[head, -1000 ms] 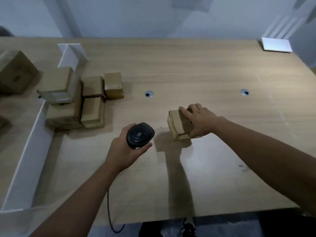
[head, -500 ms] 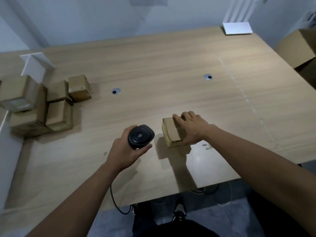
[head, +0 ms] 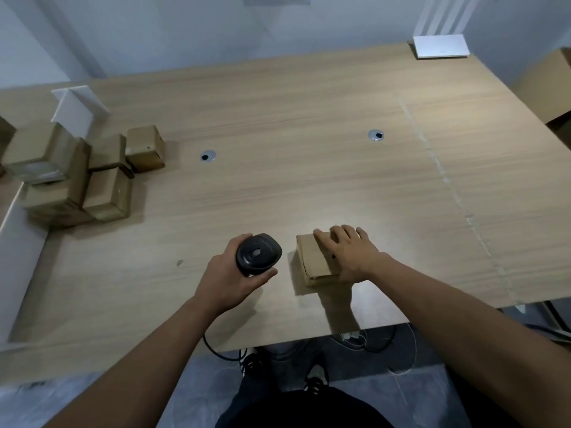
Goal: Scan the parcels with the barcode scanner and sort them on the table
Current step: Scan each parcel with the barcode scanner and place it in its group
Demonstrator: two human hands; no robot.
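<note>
Scanner (head: 259, 254) beside hand-covered parcel (head: 315, 257)

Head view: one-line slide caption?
Left hand grips the barcode scanner; right hand rests on a parcel.

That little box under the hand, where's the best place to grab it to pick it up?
Probably from above, thumb on one long side and fingers on the other. The small parcel lies flat on the table, its top is already under the right hand, and the scanner in the left hand crowds one side.
</note>
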